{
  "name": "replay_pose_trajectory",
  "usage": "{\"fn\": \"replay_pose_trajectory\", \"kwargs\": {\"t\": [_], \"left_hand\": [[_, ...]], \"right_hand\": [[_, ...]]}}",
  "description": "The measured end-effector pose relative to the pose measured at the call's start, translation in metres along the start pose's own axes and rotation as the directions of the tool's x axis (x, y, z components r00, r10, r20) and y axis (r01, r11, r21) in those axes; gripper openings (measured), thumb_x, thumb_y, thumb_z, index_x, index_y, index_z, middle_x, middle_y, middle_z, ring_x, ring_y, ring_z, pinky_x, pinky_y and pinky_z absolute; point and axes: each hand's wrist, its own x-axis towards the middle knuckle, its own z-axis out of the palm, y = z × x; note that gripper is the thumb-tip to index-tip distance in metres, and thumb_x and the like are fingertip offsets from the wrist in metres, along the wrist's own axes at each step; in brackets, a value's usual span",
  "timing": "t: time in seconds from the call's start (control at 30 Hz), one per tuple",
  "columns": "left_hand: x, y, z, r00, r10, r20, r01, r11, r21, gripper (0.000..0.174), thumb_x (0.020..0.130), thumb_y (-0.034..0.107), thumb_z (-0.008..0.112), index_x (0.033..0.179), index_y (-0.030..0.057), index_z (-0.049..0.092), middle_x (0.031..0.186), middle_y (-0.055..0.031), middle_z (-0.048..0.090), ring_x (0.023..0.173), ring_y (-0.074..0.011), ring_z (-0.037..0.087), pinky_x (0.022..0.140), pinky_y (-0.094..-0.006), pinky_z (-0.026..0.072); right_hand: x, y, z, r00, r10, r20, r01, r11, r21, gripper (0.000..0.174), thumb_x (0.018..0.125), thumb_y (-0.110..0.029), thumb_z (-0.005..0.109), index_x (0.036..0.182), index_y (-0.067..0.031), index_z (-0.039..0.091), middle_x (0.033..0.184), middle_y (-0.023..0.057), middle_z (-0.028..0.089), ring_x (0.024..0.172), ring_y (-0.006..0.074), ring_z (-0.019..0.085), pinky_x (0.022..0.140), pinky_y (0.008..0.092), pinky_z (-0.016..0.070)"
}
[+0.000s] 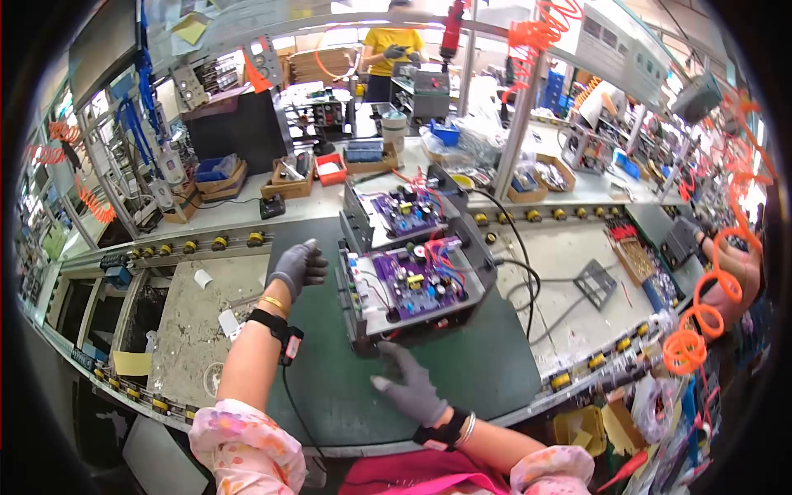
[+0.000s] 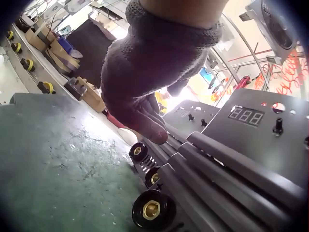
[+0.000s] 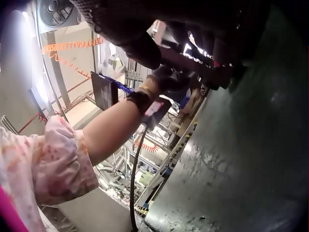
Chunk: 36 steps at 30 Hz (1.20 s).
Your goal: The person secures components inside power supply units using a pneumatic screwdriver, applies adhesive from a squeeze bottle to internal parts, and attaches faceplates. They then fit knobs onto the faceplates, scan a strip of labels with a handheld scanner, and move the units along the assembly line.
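Note:
Two dark open-top housings stand side by side on a green work mat [image 1: 330,396], each with a purple circuit board inside: a near housing [image 1: 412,322] and a far housing [image 1: 356,221]. Coloured wires loop over both boards. My left hand [image 1: 301,268], in a grey glove, hovers just left of them with its fingers loosely bent. In the left wrist view that hand overlaps the ribbed housing side [image 2: 231,179], close to round black terminals [image 2: 153,210] with brass centres. My gloved right hand [image 1: 408,388] has thumb and fingers spread, fingertips by the near housing's front edge. Neither hand holds anything.
Black cables [image 1: 528,272] run off the housings' right side. A roller conveyor [image 1: 569,379] borders the mat. Small parts boxes [image 1: 293,177] and a red bin [image 1: 332,169] line the back shelf. An orange coiled hose [image 1: 685,351] hangs at right. Another person [image 1: 394,49] stands across the bench.

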Motion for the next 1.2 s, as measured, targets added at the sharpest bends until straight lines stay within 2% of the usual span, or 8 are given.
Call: {"fn": "replay_pose_trajectory", "kwargs": {"t": [0.33, 0.6, 0.67, 0.77, 0.8, 0.87, 0.97, 1.2], "left_hand": [[0.066, -0.019, 0.035, 0.989, -0.005, 0.147, 0.000, 0.999, 0.033, 0.064, 0.090, 0.058, 0.049, 0.109, -0.0027, 0.056, 0.094, -0.0132, 0.065, 0.080, -0.0232, 0.064, 0.078, -0.0334, 0.0520], [0.080, -0.015, 0.043, 0.969, -0.215, 0.123, 0.211, 0.977, 0.039, 0.062, 0.080, 0.073, 0.048, 0.084, 0.0121, 0.054, 0.070, -0.0020, 0.056, 0.053, -0.0137, 0.051, 0.041, -0.0243, 0.0374], [0.070, -0.012, 0.051, 0.960, -0.239, 0.142, 0.242, 0.970, 0.000, 0.063, 0.078, 0.079, 0.044, 0.073, 0.0164, 0.051, 0.065, 0.0003, 0.052, 0.048, -0.0130, 0.045, 0.037, -0.0230, 0.0295], [0.071, -0.018, 0.053, 0.951, -0.229, 0.208, 0.254, 0.961, -0.105, 0.066, 0.075, 0.082, 0.043, 0.071, 0.0167, 0.052, 0.063, -0.0009, 0.053, 0.046, -0.0136, 0.044, 0.036, -0.0226, 0.0302], [0.068, -0.020, 0.053, 0.953, -0.211, 0.218, 0.245, 0.959, -0.141, 0.068, 0.073, 0.083, 0.043, 0.070, 0.0157, 0.053, 0.063, -0.0022, 0.056, 0.045, -0.0137, 0.045, 0.035, -0.0226, 0.0303], [0.076, -0.035, 0.049, 0.949, -0.205, 0.238, 0.261, 0.936, -0.234, 0.072, 0.073, 0.085, 0.040, 0.078, 0.0149, 0.058, 0.067, -0.0034, 0.058, 0.045, -0.0136, 0.044, 0.035, -0.0226, 0.0296], [0.040, -0.042, 0.055, 0.950, -0.091, 0.298, 0.172, 0.951, -0.257, 0.076, 0.075, 0.084, 0.037, 0.087, 0.0131, 0.060, 0.071, -0.0026, 0.059, 0.046, -0.0126, 0.043, 0.035, -0.0227, 0.0283], [-0.064, -0.089, 0.013, 0.981, 0.052, 0.189, 0.022, 0.930, -0.368, 0.078, 0.082, 0.078, 0.035, 0.100, 0.0069, 0.061, 0.079, -0.0051, 0.064, 0.050, -0.0125, 0.047, 0.040, -0.0227, 0.0328]], "right_hand": [[0.021, 0.030, 0.019, 0.988, -0.116, 0.097, 0.133, 0.972, -0.194, 0.059, 0.078, -0.022, 0.071, 0.126, -0.0004, 0.044, 0.117, 0.0204, 0.053, 0.105, 0.0363, 0.055, 0.086, 0.0398, 0.0470], [-0.005, 0.019, 0.000, 0.979, 0.122, 0.165, -0.092, 0.979, -0.180, 0.061, 0.073, -0.028, 0.076, 0.122, -0.0025, 0.049, 0.111, 0.0188, 0.056, 0.096, 0.0366, 0.058, 0.080, 0.0411, 0.0492], [-0.028, 0.023, -0.009, 0.992, -0.027, 0.123, 0.062, 0.953, -0.296, 0.057, 0.069, -0.028, 0.079, 0.116, -0.0042, 0.054, 0.106, 0.0160, 0.060, 0.091, 0.0334, 0.061, 0.077, 0.0397, 0.0512], [-0.057, -0.006, -0.025, 0.990, 0.128, -0.059, -0.132, 0.990, -0.058, 0.042, 0.072, -0.036, 0.077, 0.102, -0.0092, 0.064, 0.099, 0.0096, 0.064, 0.085, 0.0274, 0.063, 0.076, 0.0365, 0.0516], [-0.074, 0.004, -0.027, 0.991, 0.018, -0.133, -0.017, 1.000, 0.010, 0.041, 0.082, -0.022, 0.069, 0.119, -0.0072, 0.056, 0.091, 0.0082, 0.062, 0.077, 0.0187, 0.057, 0.068, 0.0346, 0.0477], [-0.101, 0.033, -0.050, 0.991, 0.111, 0.071, -0.074, 0.915, -0.395, 0.044, 0.074, -0.024, 0.078, 0.111, -0.0076, 0.062, 0.098, 0.0068, 0.065, 0.089, 0.0206, 0.061, 0.078, 0.0369, 0.0502], [-0.090, -0.040, -0.073, 0.926, 0.373, -0.065, -0.372, 0.928, 0.021, 0.040, 0.073, -0.030, 0.079, 0.105, -0.0098, 0.065, 0.100, 0.0069, 0.066, 0.095, 0.0235, 0.062, 0.089, 0.0400, 0.0479], [-0.108, 0.010, -0.087, 0.984, -0.145, 0.107, 0.178, 0.706, -0.686, 0.040, 0.073, -0.046, 0.074, 0.095, -0.0146, 0.063, 0.086, 0.0045, 0.063, 0.079, 0.0240, 0.063, 0.067, 0.0366, 0.0511]]}}
